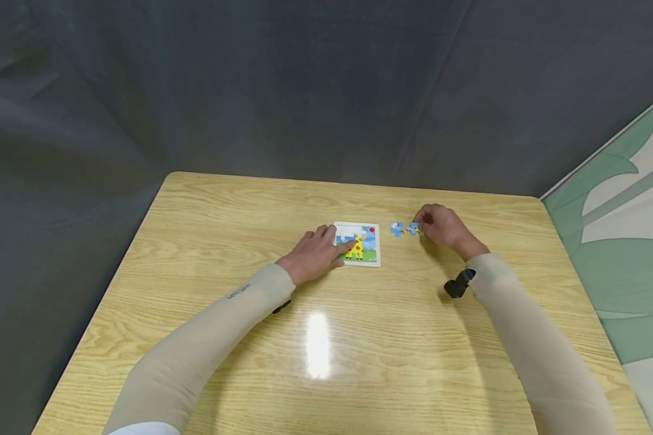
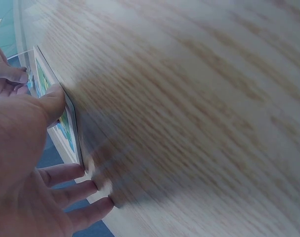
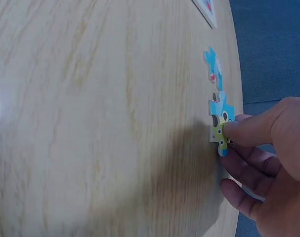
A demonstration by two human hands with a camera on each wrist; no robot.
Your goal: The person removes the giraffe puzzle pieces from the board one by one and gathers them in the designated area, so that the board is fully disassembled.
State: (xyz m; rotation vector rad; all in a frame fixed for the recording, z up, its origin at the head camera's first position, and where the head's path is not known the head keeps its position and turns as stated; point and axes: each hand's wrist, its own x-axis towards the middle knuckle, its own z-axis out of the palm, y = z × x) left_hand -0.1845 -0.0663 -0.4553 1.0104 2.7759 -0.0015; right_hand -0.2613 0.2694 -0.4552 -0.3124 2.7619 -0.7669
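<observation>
A jigsaw board [image 1: 378,249] with a white frame and a yellow giraffe picture lies flat on the table. My left hand [image 1: 314,254] rests at its left side, index finger stretched over the picture. In the left wrist view, the left thumb [image 2: 53,101] lies on the board's edge and the other fingertips touch the table. To the right of the board, my right hand [image 1: 442,226] pinches a blue-and-yellow jigsaw piece [image 3: 220,107] with an animal's eyes on it; the fingers hide part of it. Another blue jigsaw piece [image 1: 396,228] lies between board and right hand.
The wooden table [image 1: 239,205] has its far edge just beyond the pieces. Behind it hangs a dark curtain [image 1: 305,90]. A green-and-white patterned panel [image 1: 626,260] stands along the right side. Light glares on the tabletop between the forearms.
</observation>
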